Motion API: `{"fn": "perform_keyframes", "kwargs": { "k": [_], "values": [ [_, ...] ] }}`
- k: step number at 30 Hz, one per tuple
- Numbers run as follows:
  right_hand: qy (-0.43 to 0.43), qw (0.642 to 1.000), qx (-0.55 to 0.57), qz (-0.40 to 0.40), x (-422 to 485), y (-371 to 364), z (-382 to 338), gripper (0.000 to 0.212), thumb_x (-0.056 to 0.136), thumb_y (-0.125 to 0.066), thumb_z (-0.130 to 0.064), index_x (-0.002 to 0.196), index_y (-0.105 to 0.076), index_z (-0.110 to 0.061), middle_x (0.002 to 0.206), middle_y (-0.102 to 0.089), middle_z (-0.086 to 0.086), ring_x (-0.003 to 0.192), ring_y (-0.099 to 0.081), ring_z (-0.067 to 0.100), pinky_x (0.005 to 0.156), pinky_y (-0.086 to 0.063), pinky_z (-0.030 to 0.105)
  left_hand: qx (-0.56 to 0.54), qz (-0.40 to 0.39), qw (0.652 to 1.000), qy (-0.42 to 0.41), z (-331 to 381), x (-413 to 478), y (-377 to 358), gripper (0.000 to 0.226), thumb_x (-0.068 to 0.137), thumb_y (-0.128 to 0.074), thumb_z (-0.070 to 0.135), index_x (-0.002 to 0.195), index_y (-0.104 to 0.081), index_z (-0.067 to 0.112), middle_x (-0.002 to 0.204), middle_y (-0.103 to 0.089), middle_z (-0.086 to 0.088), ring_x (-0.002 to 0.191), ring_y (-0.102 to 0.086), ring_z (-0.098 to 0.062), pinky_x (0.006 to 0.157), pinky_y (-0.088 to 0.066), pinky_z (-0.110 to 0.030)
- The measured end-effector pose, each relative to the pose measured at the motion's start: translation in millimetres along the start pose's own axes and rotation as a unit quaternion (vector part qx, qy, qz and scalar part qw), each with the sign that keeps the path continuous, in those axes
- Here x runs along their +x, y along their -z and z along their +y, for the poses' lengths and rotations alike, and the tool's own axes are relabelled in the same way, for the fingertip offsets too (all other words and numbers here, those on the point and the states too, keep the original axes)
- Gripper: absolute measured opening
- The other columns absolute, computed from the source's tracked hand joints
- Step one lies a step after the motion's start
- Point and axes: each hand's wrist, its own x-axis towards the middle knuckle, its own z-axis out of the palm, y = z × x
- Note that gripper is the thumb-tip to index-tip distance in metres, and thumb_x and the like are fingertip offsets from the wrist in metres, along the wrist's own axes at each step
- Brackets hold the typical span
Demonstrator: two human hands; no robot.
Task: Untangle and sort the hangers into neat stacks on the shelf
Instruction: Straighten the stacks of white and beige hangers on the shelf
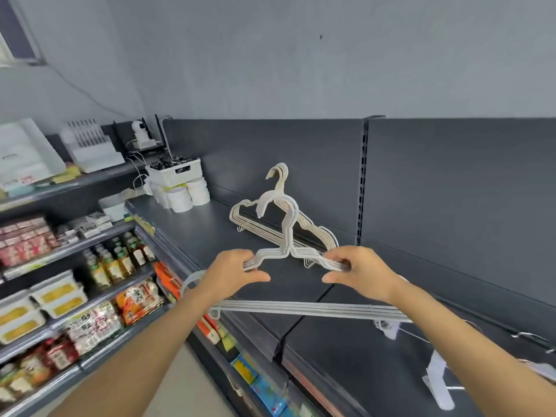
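Observation:
I hold a bundle of several white plastic hangers (288, 233) flat above the dark grey shelf (204, 230), hooks pointing away from me. My left hand (231, 270) grips its left shoulder and my right hand (359, 270) grips its right shoulder. The bundle's bottom bars (301, 308) run under both wrists. Behind it a stack of cream hangers (316, 233) leans against the shelf's back panel, hooks up. At the right edge lie clear clip hangers (436, 377) with metal hooks.
A white basket (174, 173) sits on white tubs (189, 194) at the shelf's far left end. A lower rack of bottles and food packs (99, 284) fills the left. An upright slotted post (362, 182) divides the back panel.

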Motion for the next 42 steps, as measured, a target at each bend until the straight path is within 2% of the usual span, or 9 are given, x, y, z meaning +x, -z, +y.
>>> {"fn": "perform_keyframes", "kwargs": {
  "k": [5, 9, 13, 17, 22, 30, 34, 38, 42],
  "values": [
    [-0.021, 1.000, 0.004, 0.017, 44, -21, 14, 0.029, 0.077, -0.075, -0.031, 0.104, -0.066, -0.028, 0.089, -0.063, -0.014, 0.072, -0.054, 0.007, 0.069, -0.040, 0.016, -0.004, -0.016, 1.000, -0.021, -36, 49, -4, 0.044, 0.068, -0.079, 0.048, 0.061, -0.046, 0.020, 0.059, -0.041, 0.005, 0.056, -0.036, -0.012, 0.058, -0.032, -0.029],
    [-0.052, 0.998, -0.014, 0.035, 81, -41, 16, 0.025, 0.076, -0.075, -0.032, 0.100, -0.067, -0.028, 0.092, -0.068, -0.008, 0.083, -0.061, 0.013, 0.078, -0.049, 0.025, -0.013, -0.036, 0.998, -0.046, -74, 97, -7, 0.046, 0.069, -0.078, 0.049, 0.066, -0.050, 0.012, 0.060, -0.041, 0.006, 0.057, -0.035, -0.011, 0.057, -0.032, -0.028],
    [-0.072, 0.994, -0.047, 0.071, 125, -61, 10, 0.019, 0.078, -0.074, -0.028, 0.095, -0.068, -0.023, 0.083, -0.067, -0.005, 0.071, -0.056, 0.002, 0.069, -0.041, 0.014, -0.030, -0.067, 0.994, -0.086, -116, 153, -8, 0.049, 0.070, -0.077, 0.049, 0.071, -0.053, 0.007, 0.062, -0.043, 0.002, 0.059, -0.034, -0.011, 0.058, -0.031, -0.028],
    [-0.115, 0.984, -0.079, 0.108, 164, -80, 1, 0.020, 0.076, -0.074, -0.032, 0.094, -0.066, -0.028, 0.079, -0.063, -0.012, 0.068, -0.059, 0.013, 0.066, -0.048, 0.027, -0.041, -0.101, 0.985, -0.132, -149, 201, -2, 0.051, 0.071, -0.077, 0.048, 0.063, -0.043, 0.011, 0.060, -0.037, 0.004, 0.057, -0.031, -0.011, 0.057, -0.028, -0.029],
    [-0.146, 0.974, -0.099, 0.141, 196, -102, -7, 0.017, 0.078, -0.073, -0.028, 0.094, -0.067, -0.024, 0.071, -0.060, -0.015, 0.070, -0.051, -0.007, 0.064, -0.039, 0.007, -0.059, -0.135, 0.977, -0.154, -174, 248, -2, 0.048, 0.072, -0.077, 0.047, 0.059, -0.040, 0.019, 0.057, -0.037, 0.006, 0.056, -0.033, -0.010, 0.059, -0.030, -0.030],
    [-0.169, 0.966, -0.121, 0.156, 222, -116, 8, 0.019, 0.079, -0.072, -0.033, 0.095, -0.065, -0.026, 0.072, -0.054, -0.022, 0.071, -0.051, -0.003, 0.062, -0.037, 0.012, -0.055, -0.139, 0.972, -0.183, -188, 279, -15, 0.048, 0.073, -0.077, 0.045, 0.059, -0.038, 0.021, 0.057, -0.036, 0.008, 0.056, -0.032, -0.009, 0.055, -0.025, -0.029],
    [-0.163, 0.963, -0.133, 0.171, 230, -121, 8, 0.016, 0.080, -0.071, -0.030, 0.090, -0.065, -0.019, 0.078, -0.062, -0.008, 0.072, -0.052, 0.010, 0.066, -0.040, 0.022, -0.039, -0.119, 0.973, -0.195, -195, 290, -19, 0.047, 0.072, -0.075, 0.049, 0.063, -0.046, 0.013, 0.059, -0.037, 0.005, 0.056, -0.033, -0.010, 0.055, -0.027, -0.027],
    [-0.161, 0.960, -0.144, 0.179, 236, -122, 10, 0.014, 0.079, -0.072, -0.029, 0.086, -0.060, -0.028, 0.069, -0.052, -0.019, 0.071, -0.050, 0.000, 0.063, -0.036, 0.011, -0.039, -0.104, 0.971, -0.214, -197, 300, -22, 0.048, 0.071, -0.075, 0.049, 0.059, -0.041, 0.018, 0.060, -0.039, 0.005, 0.057, -0.034, -0.010, 0.054, -0.028, -0.027],
    [-0.171, 0.951, -0.168, 0.196, 242, -121, 13, 0.022, 0.080, -0.072, -0.029, 0.099, -0.063, -0.020, 0.076, -0.051, -0.019, 0.072, -0.047, 0.001, 0.066, -0.034, 0.010, -0.040, -0.117, 0.967, -0.222, -192, 311, -21, 0.042, 0.074, -0.075, 0.048, 0.064, -0.045, 0.021, 0.063, -0.041, 0.008, 0.058, -0.035, -0.008, 0.055, -0.028, -0.027]
  ]
}}
